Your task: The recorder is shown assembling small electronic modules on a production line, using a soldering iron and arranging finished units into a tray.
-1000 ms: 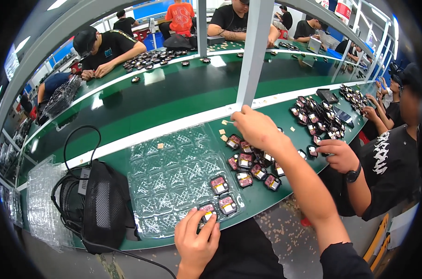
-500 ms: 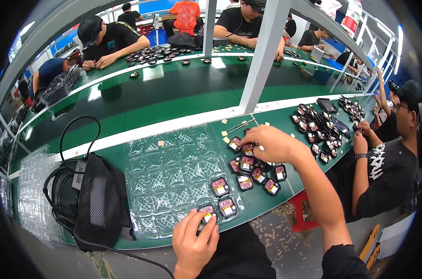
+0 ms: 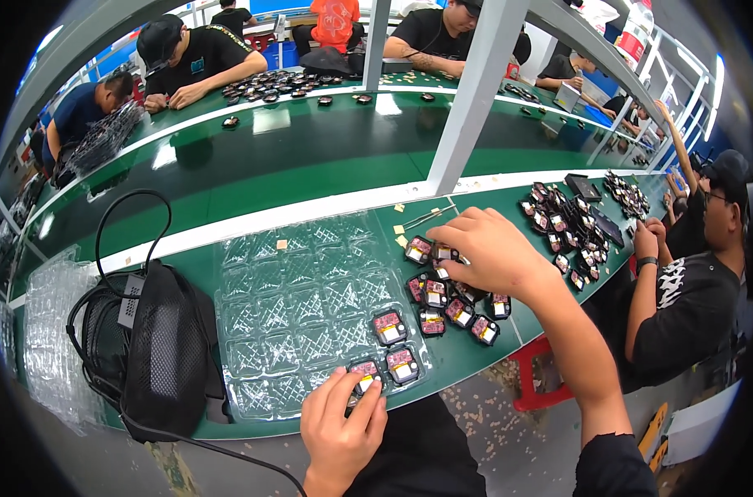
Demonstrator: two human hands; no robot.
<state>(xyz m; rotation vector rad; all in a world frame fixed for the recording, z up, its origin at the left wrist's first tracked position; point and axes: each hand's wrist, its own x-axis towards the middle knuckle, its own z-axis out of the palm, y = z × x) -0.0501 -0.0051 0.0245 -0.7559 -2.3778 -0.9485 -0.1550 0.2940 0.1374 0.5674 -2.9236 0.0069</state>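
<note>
A clear plastic tray [image 3: 293,319] with moulded square pockets lies before me. Two small black square electronic modules with pinkish boards sit at its right side, one [image 3: 389,327] above the other [image 3: 402,364]. My left hand [image 3: 343,427] has its fingertips closed about a third module [image 3: 365,370] in the tray's near row. To the right of the tray, my right hand [image 3: 492,253] reaches over a loose cluster of the same modules [image 3: 459,312]. Its thumb and forefinger close about a module [image 3: 445,252] at the cluster's far side; the other fingertips are partly hidden.
Left of the tray stand a black mesh bag [image 3: 165,356] with a cable and stacked clear trays [image 3: 57,340]. Tweezers [image 3: 426,219] lie beyond the cluster. A larger module heap [image 3: 559,224] is near a co-worker [image 3: 691,282] at right. A grey post [image 3: 476,99] rises ahead.
The view has shifted slightly. My left hand stays at the same module; my right hand stays over the cluster, its thumb and forefinger now around a module at the far side.
</note>
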